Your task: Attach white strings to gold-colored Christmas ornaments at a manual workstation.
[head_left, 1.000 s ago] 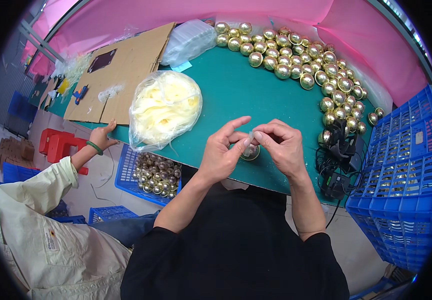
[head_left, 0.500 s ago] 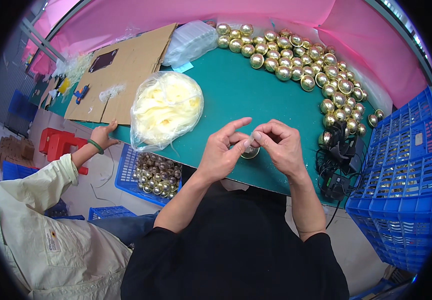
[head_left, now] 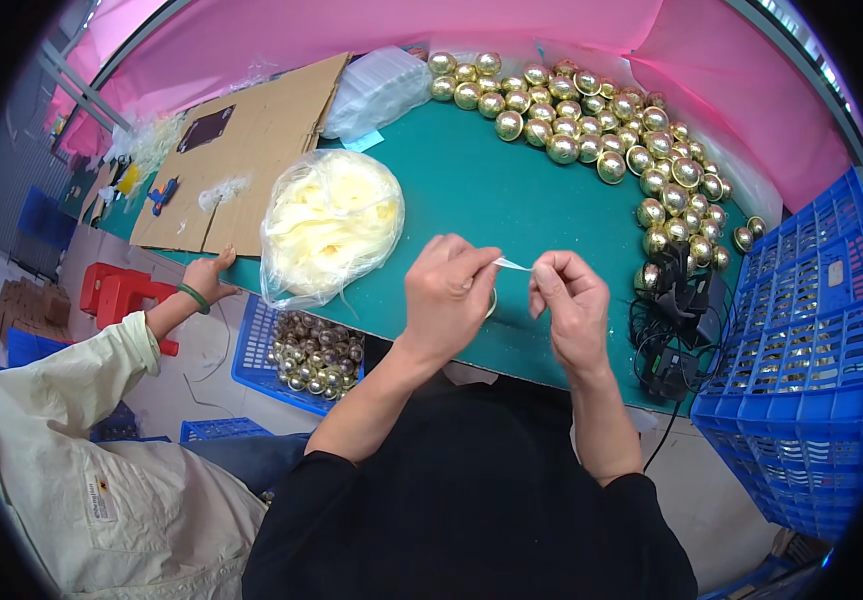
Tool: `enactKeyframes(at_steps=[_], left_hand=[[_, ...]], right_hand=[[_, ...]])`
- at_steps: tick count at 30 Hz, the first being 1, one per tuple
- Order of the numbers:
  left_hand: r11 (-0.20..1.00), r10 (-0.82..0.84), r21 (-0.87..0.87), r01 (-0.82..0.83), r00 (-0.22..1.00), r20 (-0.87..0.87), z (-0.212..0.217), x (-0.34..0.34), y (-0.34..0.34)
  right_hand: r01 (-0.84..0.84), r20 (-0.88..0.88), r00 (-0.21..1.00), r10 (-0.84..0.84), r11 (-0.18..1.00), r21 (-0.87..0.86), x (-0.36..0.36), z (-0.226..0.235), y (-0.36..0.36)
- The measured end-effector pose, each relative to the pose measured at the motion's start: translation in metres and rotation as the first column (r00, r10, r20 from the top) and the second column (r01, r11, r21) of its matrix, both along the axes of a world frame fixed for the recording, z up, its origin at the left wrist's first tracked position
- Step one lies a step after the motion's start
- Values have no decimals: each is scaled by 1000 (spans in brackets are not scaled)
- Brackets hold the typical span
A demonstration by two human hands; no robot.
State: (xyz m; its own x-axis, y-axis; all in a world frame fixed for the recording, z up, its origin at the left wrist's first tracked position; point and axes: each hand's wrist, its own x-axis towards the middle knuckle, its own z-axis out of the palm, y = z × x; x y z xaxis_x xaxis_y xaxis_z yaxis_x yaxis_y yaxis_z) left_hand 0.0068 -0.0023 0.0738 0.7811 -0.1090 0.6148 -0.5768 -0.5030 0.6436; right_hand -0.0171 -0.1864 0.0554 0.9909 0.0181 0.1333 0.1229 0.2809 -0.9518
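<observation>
While my left grip (head_left: 447, 300) pinches one end of a thin white strip (head_left: 515, 265), my right grip (head_left: 574, 305) is closed on its other end; the strip spans the gap over the near side of the green desk (head_left: 462, 190); left of it lies a clear bag (head_left: 295, 290) of pale yellow material (head_left: 337, 222); gold balls (head_left: 639, 159) cluster far and right.

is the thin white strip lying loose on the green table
No, the thin white strip is pinched in the left hand, its far end by the right hand.
</observation>
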Motion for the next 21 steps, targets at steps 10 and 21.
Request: enactKeyframes(at_steps=[10, 21], left_hand=[[939, -306, -82, 334, 920, 243, 20, -25, -9], [572, -616, -747, 340, 779, -116, 5, -31, 8]], right_hand=[[-206, 55, 978, 203, 868, 451, -32, 3, 26], [-30, 469, 883, 24, 1000, 5, -13, 10, 24]])
